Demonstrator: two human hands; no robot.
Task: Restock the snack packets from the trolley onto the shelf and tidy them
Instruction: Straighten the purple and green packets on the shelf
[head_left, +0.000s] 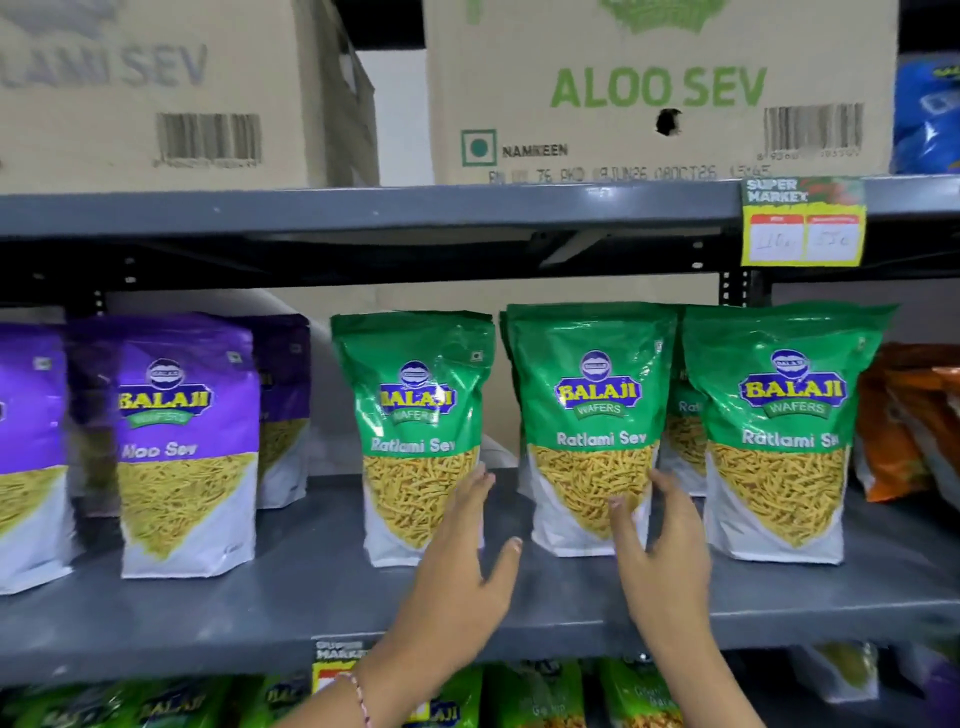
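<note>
I have both hands up at the grey shelf (291, 587): my left hand (462, 566) is spread, fingertips touching the lower right edge of the left Ratlami Sev packet (415, 436), and my right hand (660, 551) is spread against the bottom of the middle Ratlami Sev packet (592, 431), gripping neither. 3 green packets stand upright in the front row, so I judge this is tidying. I'd push low and square to close the gap without tipping either.
</note>
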